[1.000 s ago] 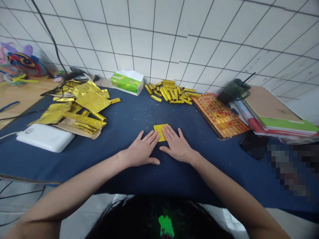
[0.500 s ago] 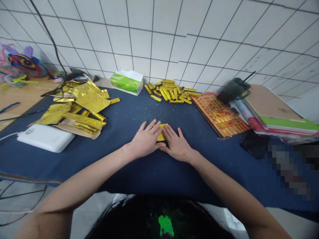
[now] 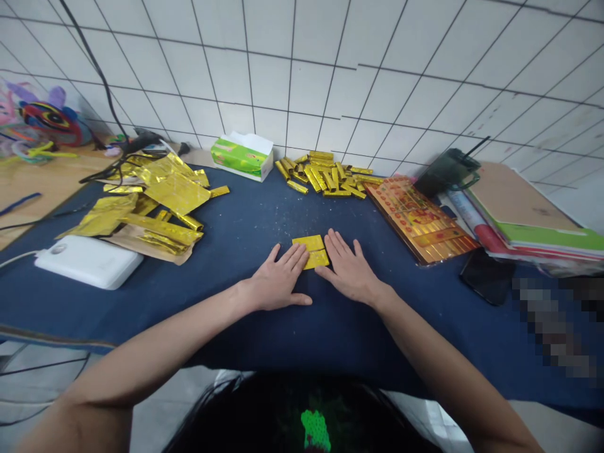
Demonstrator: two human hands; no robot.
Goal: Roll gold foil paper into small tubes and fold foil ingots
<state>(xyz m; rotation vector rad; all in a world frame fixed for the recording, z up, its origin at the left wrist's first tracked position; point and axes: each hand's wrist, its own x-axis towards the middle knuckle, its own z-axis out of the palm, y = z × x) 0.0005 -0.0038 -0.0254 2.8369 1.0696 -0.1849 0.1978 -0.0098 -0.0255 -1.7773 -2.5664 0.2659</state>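
A small sheet of gold foil paper lies flat on the dark blue cloth, with a crease or seam across its middle. My left hand rests flat, its fingertips over the left part of the sheet and its thumb stretched out to the right. Just at the sheet's right edge lies my right hand, palm down with the fingers straight. Neither hand grips anything. Beyond them, near the wall, is a heap of rolled gold paper tubes.
On the left are loose gold foil sheets, a white power bank and black cables. A green tissue box stands by the tiled wall. To the right are an orange-gold packet, a dark cup, stacked folders and a black phone.
My hands have moved apart, the right one shifting right and off the foil. More of the gold sheet now shows, with the line across it visible.
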